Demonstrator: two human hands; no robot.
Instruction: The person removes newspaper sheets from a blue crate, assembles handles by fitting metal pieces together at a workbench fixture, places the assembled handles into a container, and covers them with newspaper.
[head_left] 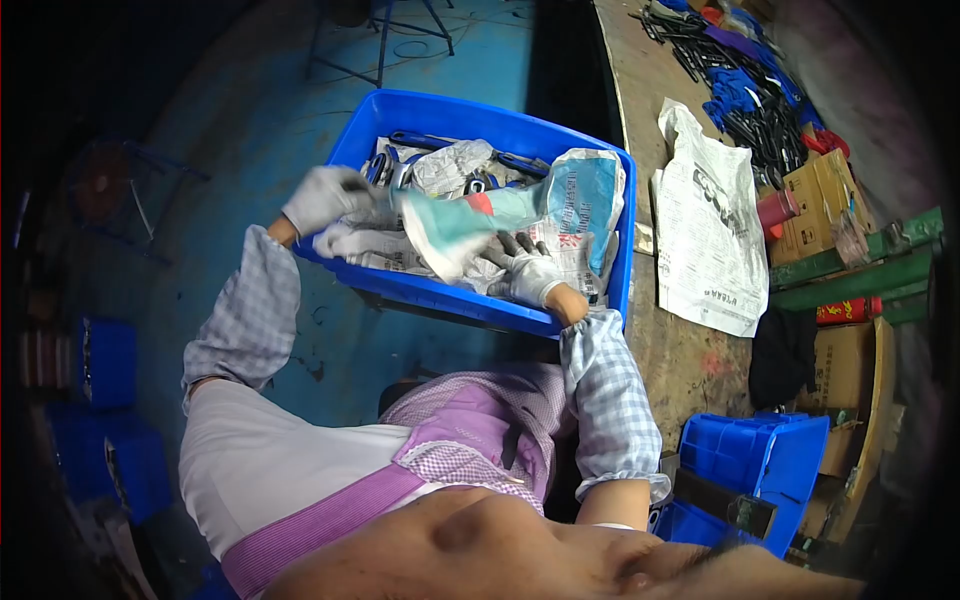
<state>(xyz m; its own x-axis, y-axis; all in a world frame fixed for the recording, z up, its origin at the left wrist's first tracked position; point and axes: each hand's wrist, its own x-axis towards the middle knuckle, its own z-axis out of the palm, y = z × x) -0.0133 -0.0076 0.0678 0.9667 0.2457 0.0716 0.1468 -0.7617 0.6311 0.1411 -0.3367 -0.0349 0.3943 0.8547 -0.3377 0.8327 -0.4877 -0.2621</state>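
Observation:
Both my hands wear whitish gloves and work in a blue plastic crate [480, 108]. My left hand [330, 198], at the crate's left side, has its fingers closed on the edge of a newspaper sheet [450, 225], slightly smeared by motion. That sheet is teal and white and partly lifted. Flat on the printed paper near the crate's front wall, my right hand [527, 272] rests with dark-tipped fingers spread. Behind the paper lie several metal tools [480, 183] with blue and dark handles, partly covered by crumpled newspaper [452, 168]; their exact kind is unclear.
A worktable [640, 370] on the right carries a spread newspaper [712, 225] and a heap of dark tools [765, 125]. Cardboard boxes [820, 210] stand farther right. Another blue crate [730, 455] is at lower right. A metal-legged stand [380, 45] is on the blue floor.

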